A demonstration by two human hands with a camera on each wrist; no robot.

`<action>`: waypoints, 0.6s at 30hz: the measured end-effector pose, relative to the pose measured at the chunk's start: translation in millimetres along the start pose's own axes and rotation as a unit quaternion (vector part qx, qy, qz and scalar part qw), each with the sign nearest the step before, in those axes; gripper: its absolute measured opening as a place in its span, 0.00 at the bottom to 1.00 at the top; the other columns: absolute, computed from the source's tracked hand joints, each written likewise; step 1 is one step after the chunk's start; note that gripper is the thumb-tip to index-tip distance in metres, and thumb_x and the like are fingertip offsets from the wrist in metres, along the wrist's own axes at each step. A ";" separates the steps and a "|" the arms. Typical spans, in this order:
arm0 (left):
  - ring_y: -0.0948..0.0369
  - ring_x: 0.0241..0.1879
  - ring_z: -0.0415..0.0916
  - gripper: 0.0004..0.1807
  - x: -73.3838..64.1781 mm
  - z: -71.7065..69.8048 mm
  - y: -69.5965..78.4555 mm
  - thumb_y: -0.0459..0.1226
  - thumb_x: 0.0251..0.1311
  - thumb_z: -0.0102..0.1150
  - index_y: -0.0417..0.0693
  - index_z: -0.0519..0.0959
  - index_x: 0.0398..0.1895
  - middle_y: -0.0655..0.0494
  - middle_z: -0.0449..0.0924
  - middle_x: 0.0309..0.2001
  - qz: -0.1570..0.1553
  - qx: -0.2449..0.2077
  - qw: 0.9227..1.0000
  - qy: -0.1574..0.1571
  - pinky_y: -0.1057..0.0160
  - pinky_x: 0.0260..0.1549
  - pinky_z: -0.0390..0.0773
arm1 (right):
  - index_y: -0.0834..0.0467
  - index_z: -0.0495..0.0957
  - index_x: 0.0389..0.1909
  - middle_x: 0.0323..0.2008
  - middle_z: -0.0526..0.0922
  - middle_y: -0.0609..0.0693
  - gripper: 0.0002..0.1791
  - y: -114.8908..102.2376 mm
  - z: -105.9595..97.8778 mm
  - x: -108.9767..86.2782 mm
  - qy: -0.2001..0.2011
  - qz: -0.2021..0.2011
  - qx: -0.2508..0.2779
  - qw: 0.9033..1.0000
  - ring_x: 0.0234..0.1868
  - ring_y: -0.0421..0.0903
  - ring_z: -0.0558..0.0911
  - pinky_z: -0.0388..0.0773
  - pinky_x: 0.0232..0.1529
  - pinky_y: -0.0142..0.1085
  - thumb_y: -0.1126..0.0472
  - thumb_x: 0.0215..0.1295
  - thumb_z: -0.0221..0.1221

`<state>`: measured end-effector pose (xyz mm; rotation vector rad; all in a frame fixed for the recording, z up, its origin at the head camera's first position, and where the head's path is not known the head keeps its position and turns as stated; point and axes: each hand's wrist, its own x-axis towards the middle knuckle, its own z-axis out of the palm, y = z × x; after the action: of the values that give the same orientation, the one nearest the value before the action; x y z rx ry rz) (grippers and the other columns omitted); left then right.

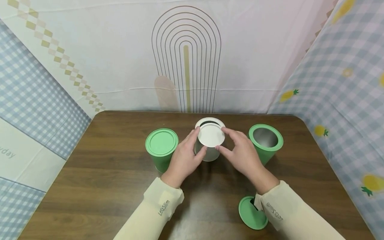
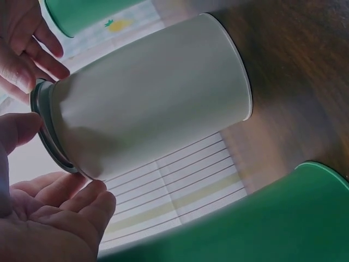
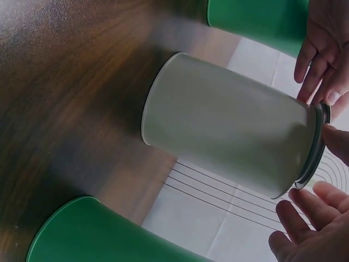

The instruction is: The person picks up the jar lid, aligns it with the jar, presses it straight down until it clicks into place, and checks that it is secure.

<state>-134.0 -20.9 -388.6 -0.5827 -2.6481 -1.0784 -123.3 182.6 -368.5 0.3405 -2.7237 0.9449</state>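
A white can point(image 1: 211, 155) stands upright at the back middle of the table. Its white lid point(image 1: 211, 135) lies over the mouth, shifted toward me, with a dark crescent of opening showing behind it. My left hand point(image 1: 185, 158) pinches the lid's left edge between thumb and fingers, and my right hand point(image 1: 244, 154) pinches the right edge. In the left wrist view the lid's rim point(image 2: 49, 131) sits at a slight angle to the can's top. The right wrist view shows fingertips at the rim of the can point(image 3: 229, 125) too.
Left of the white can stands a green can point(image 1: 162, 143) with its lid on. To the right is an open green can point(image 1: 264, 155), its grey inside visible. A green lid point(image 1: 251, 213) lies on the wooden table point(image 1: 99, 186), partly covered by my right sleeve. Patterned cloth hangs behind.
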 end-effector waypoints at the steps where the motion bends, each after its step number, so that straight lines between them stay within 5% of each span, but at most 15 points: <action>1: 0.48 0.68 0.69 0.36 0.2 -0.1 0.3 0.40 0.64 0.64 0.40 0.65 0.74 0.40 0.70 0.69 -0.001 -0.002 1.000 0.001 0.48 0.63 0.72 | 0.61 0.74 0.66 0.61 0.79 0.60 0.36 -0.3 -0.1 0.6 -0.002 0.002 -0.001 1.000 0.64 0.59 0.74 0.74 0.60 0.56 0.55 0.57 0.74; 18: 0.48 0.69 0.68 0.36 7.4 -0.2 1.3 0.40 0.65 0.62 0.39 0.64 0.74 0.40 0.68 0.70 -0.009 0.004 1.000 0.000 0.48 0.64 0.71 | 0.62 0.74 0.66 0.61 0.79 0.60 0.36 -2.8 -3.7 10.1 -0.017 0.005 -0.013 1.000 0.64 0.60 0.74 0.74 0.60 0.56 0.55 0.58 0.73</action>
<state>-140.0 -18.1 -385.1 -0.5599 -2.6611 -1.0723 -131.5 181.4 -361.1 0.3404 -2.7678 0.9139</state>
